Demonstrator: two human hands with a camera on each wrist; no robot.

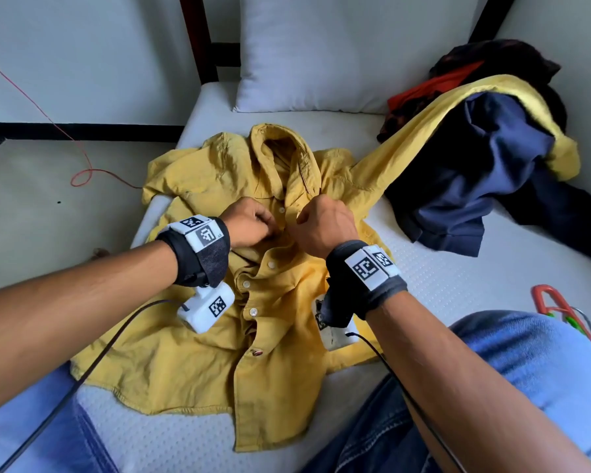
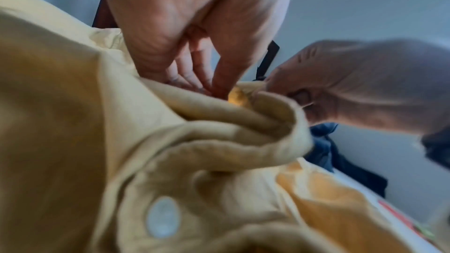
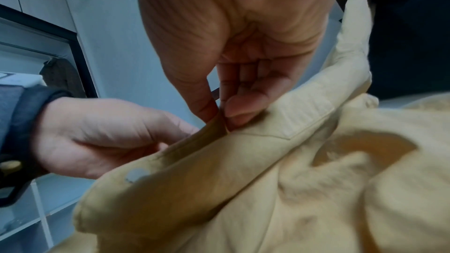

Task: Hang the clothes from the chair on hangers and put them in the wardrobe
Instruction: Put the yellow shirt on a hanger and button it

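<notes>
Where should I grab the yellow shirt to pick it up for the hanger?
Probably by the collar, coming from above. The yellow shirt lies flat and face up on the mattress, and its collar stands up in a thick fold, easy to pinch. The left hand and right hand pinch the button strip just below.

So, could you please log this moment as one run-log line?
left hand: pinches placket | right hand: pinches placket | yellow shirt: flat on bed | hangers: untouched
</notes>
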